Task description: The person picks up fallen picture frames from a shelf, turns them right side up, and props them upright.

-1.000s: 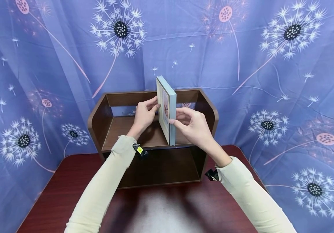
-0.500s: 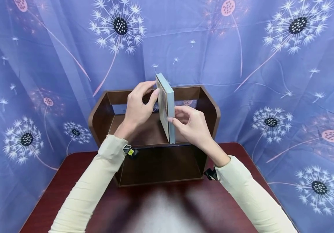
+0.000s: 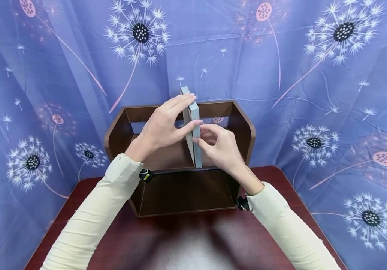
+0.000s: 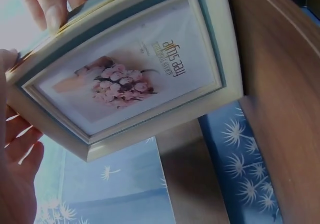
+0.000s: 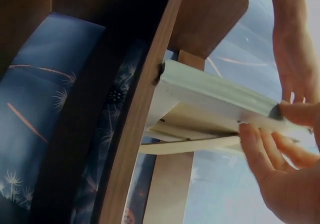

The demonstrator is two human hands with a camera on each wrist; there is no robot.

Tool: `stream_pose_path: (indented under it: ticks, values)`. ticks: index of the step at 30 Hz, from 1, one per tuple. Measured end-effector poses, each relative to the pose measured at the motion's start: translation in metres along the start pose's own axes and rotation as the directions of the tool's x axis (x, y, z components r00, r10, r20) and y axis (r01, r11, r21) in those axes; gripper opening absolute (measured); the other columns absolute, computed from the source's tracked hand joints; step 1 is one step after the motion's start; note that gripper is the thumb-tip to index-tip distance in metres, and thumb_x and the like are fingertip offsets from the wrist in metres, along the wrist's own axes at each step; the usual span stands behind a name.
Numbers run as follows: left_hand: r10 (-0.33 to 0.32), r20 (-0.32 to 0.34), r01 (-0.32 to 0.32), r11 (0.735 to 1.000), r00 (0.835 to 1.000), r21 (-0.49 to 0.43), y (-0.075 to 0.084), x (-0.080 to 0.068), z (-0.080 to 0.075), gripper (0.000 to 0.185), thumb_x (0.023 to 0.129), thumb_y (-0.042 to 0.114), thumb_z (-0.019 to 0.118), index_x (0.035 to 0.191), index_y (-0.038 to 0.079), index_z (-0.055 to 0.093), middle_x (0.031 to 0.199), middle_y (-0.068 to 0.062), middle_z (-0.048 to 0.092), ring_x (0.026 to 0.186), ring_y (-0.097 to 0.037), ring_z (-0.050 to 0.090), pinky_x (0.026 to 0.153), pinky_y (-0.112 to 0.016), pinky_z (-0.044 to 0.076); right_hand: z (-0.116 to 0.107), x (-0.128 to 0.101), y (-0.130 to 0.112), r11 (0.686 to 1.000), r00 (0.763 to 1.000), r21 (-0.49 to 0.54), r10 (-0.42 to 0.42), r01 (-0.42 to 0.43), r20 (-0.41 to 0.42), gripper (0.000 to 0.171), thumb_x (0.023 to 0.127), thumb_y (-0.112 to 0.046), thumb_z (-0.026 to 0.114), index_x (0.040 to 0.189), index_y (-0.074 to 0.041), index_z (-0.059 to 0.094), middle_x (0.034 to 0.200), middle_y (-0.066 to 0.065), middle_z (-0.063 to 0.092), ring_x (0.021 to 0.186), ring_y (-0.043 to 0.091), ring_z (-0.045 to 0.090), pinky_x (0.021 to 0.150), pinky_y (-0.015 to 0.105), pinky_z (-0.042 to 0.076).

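Standing upright between both hands (image 3: 193, 137) — picture frame (image 3: 193, 129).

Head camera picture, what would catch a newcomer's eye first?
A pale blue picture frame stands on edge on the upper board of a dark wooden shelf, gripped by the left hand and right hand. Behind hangs a blue dandelion-print curtain.

A brown wooden shelf (image 3: 244, 129) stands on the dark red table (image 3: 186, 243); on its upper board, between both hands' grips, a picture frame (image 3: 194, 127) stands upright.
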State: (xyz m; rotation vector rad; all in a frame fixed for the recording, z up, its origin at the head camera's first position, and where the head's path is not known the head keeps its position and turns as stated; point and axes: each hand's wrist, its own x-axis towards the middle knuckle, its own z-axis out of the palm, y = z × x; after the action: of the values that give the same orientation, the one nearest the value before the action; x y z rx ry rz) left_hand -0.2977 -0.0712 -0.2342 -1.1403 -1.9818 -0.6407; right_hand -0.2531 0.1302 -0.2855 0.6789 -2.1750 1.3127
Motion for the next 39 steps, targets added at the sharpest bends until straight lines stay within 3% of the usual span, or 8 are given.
stream_pose_path:
  ticks: [9, 14, 17, 21, 25, 29, 35, 39]
  values:
    - [0.039, -0.062, -0.041, 0.999, 0.997, -0.032, 0.003, -0.002, 0.004, 0.057, 0.096, 0.027, 0.079, 0.144, 0.001, 0.063, 0.147, -0.017, 0.065, 0.142, -0.029, 0.060, 0.121, -0.039, 0.047, -0.008, -0.004, 0.014, 0.997, 0.996, 0.075, 0.007, -0.001, -0.085, 0.019, 0.101, -0.013, 0.069, 0.115, -0.003, 0.078, 0.108, 0.015, 0.081, 0.097, 0.023, 0.078, 0.084, 0.018, 0.060]
    - [0.043, -0.078, -0.046, 0.998, 0.996, -0.037, 0.003, 0.001, 0.003, 0.056, 0.096, 0.026, 0.079, 0.143, 0.001, 0.064, 0.147, -0.017, 0.065, 0.141, -0.028, 0.061, 0.119, -0.039, 0.049, 0.001, 0.007, 0.036, 0.997, 0.992, -0.073, -0.032, 0.024, -0.120, 0.019, 0.096, -0.006, 0.072, 0.112, 0.003, 0.077, 0.106, 0.020, 0.081, 0.096, 0.032, 0.081, 0.086, 0.034, 0.066]
    - [0.040, -0.073, -0.043, 0.998, 0.997, -0.039, 0.003, 0.002, 0.003, 0.056, 0.096, 0.026, 0.079, 0.143, 0.001, 0.063, 0.147, -0.016, 0.065, 0.142, -0.028, 0.060, 0.119, -0.040, 0.049, 0.009, 0.013, 0.047, 0.972, 0.994, -0.232, -0.063, 0.041, -0.089, 0.023, 0.095, -0.007, 0.075, 0.115, 0.003, 0.077, 0.104, 0.019, 0.081, 0.093, 0.031, 0.081, 0.084, 0.041, 0.066]
    - [0.023, -0.058, -0.026, 0.998, 0.998, -0.055, 0.003, 0.000, 0.006, 0.057, 0.095, 0.026, 0.079, 0.144, 0.002, 0.063, 0.148, -0.016, 0.064, 0.143, -0.028, 0.059, 0.119, -0.042, 0.049, 0.018, 0.016, 0.054, 0.935, 0.994, -0.351, -0.087, 0.058, -0.070, 0.021, 0.096, -0.012, 0.075, 0.113, -0.002, 0.080, 0.095, 0.013, 0.083, 0.080, 0.025, 0.077, 0.078, 0.043, 0.064]
    - [-0.002, -0.047, -0.001, 0.998, 0.999, -0.068, 0.004, -0.004, 0.010, 0.057, 0.095, 0.026, 0.079, 0.145, 0.003, 0.063, 0.149, -0.016, 0.063, 0.143, -0.029, 0.059, 0.119, -0.043, 0.049, 0.023, 0.014, 0.058, 0.918, 0.994, -0.392, -0.094, 0.063, -0.061, 0.017, 0.097, -0.015, 0.074, 0.108, -0.004, 0.082, 0.088, 0.010, 0.082, 0.071, 0.022, 0.073, 0.072, 0.042, 0.061]
    - [-0.002, -0.044, -0.001, 0.998, 0.999, -0.066, 0.004, -0.004, 0.014, 0.057, 0.095, 0.025, 0.080, 0.144, 0.002, 0.063, 0.148, -0.017, 0.064, 0.142, -0.029, 0.060, 0.118, -0.043, 0.050, 0.023, 0.010, 0.060, 0.905, 0.992, -0.421, -0.104, 0.065, -0.070, 0.016, 0.098, -0.015, 0.075, 0.106, -0.004, 0.083, 0.089, 0.010, 0.083, 0.074, 0.022, 0.077, 0.072, 0.042, 0.062]
    - [0.014, 0.002, -0.014, 0.998, 1.000, -0.058, 0.004, 0.011, 0.016, 0.056, 0.096, 0.027, 0.078, 0.144, 0.000, 0.063, 0.147, -0.017, 0.065, 0.141, -0.029, 0.060, 0.118, -0.042, 0.050, 0.013, 0.010, 0.064, 0.897, 0.979, -0.434, -0.156, 0.087, -0.127, 0.013, 0.096, -0.008, 0.076, 0.105, -0.003, 0.084, 0.092, 0.012, 0.083, 0.079, 0.024, 0.080, 0.074, 0.041, 0.065]
    - [0.013, 0.075, -0.009, 0.998, 0.997, -0.059, 0.007, 0.023, 0.018, 0.056, 0.097, 0.029, 0.077, 0.143, 0.000, 0.063, 0.148, -0.016, 0.065, 0.143, -0.028, 0.059, 0.120, -0.041, 0.048, 0.010, 0.009, 0.066, 0.892, 0.974, -0.442, -0.172, 0.092, -0.146, 0.010, 0.095, -0.006, 0.074, 0.097, -0.004, 0.084, 0.080, 0.008, 0.080, 0.065, 0.018, 0.071, 0.068, 0.039, 0.062]
